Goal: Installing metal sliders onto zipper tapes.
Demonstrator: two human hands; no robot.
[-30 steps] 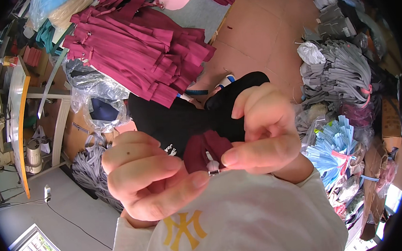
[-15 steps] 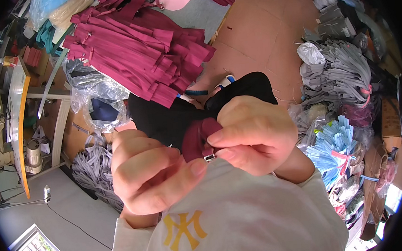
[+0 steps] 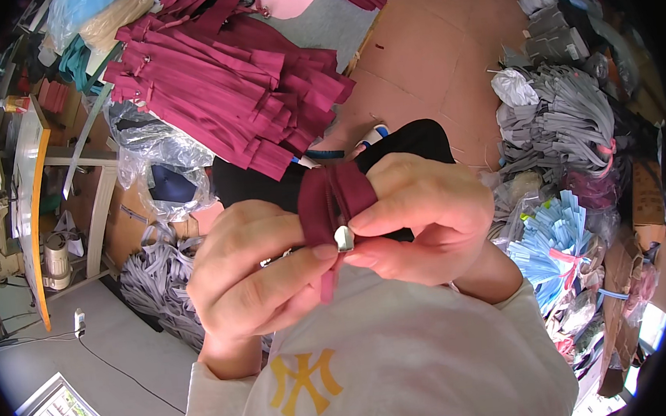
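Maroon looped fabric strip [image 3: 317,205] with small silver metal piece [image 3: 343,240]; left hand [image 3: 252,275], right hand [image 3: 432,220] grips clamped on strip; whether joined, unclear.

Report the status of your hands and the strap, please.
Left hand, right hand: both pinching maroon strap at silver clasp. Strap looped above clasp. Nothing visibly in the way.

Head view: recorded from the wearer's head by a fisheye camera, aimed steeply down over the white shirt [image 3: 446,348]. Left hand [image 3: 252,273] and right hand [image 3: 432,220] are framed close, near the centre. The tiled floor [image 3: 423,60] is viewed from farther off, beyond the hands. The table's orange edge [image 3: 37,231] is bowed near the left rim.
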